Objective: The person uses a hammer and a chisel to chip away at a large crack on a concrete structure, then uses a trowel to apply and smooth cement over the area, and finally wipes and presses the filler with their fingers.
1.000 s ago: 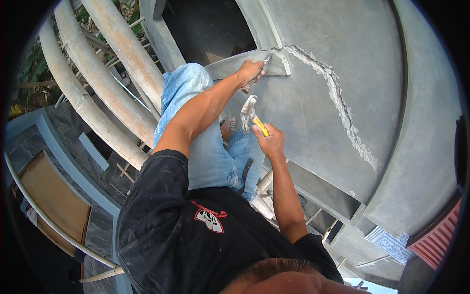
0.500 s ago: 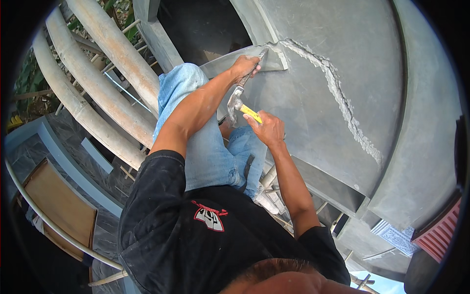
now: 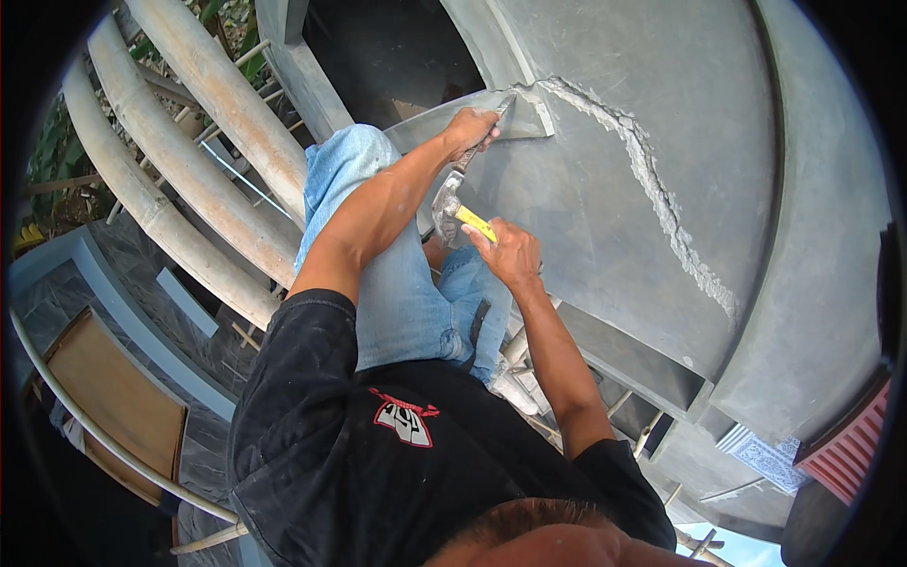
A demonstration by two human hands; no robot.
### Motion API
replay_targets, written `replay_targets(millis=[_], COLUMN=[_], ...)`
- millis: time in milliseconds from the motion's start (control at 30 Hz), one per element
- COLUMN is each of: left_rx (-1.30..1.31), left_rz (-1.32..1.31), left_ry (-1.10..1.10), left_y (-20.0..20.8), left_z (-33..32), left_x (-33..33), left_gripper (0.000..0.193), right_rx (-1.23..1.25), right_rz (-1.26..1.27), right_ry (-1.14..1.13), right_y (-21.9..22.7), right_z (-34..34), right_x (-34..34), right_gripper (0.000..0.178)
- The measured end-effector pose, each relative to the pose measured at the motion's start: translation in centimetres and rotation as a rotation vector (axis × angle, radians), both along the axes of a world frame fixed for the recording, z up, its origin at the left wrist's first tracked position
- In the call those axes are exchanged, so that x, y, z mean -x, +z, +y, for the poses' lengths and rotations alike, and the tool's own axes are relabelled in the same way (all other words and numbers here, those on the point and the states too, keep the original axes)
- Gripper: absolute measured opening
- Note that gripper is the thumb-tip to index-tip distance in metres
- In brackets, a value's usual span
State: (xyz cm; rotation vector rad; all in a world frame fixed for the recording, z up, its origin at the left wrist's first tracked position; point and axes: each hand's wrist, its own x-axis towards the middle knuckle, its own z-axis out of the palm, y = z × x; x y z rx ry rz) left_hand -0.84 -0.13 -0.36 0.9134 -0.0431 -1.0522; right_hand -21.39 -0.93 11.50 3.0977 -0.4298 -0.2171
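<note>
My left hand [image 3: 471, 130] is closed round a metal chisel [image 3: 506, 106], its tip at the grey plastered wall [image 3: 699, 123] near the corner of the opening. In my right hand [image 3: 513, 252] is a claw hammer [image 3: 445, 206] with a yellow handle, gripped by that handle. The hammer's head lies close to the chisel's lower end; whether they touch I cannot tell. From the chisel's tip area a rough, chipped groove [image 3: 652, 175] runs down across the wall to the right.
Thick bamboo poles [image 3: 179, 161] curve along the left side. A dark opening [image 3: 387, 57] lies beyond my left hand. My bent knee [image 3: 354, 151] in jeans is beside my left forearm. At the lower right are a red ribbed panel [image 3: 850, 444] and a patterned blue-white piece [image 3: 761, 455].
My right hand and the hammer have shifted slightly left and down, drawing back a little from the chisel. My left hand and the chisel have stayed nearly in place.
</note>
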Motion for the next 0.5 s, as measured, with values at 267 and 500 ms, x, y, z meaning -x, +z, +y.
replay_targets(millis=[267,500], left_rx=[-0.004,-0.003], left_rz=[0.026,0.004], left_ry=[-0.01,-0.037], left_y=[-0.31,-0.08], left_z=[-0.1,0.32], left_x=[-0.28,-0.52], left_gripper=[0.02,0.02], right_rx=[-0.053,-0.056], right_rz=[-0.016,-0.003], right_ry=[0.069,-0.007], right_y=[-0.5,-0.3], right_z=[0.3,0.75], right_x=[-0.02,-0.14], right_gripper=[0.053,0.052])
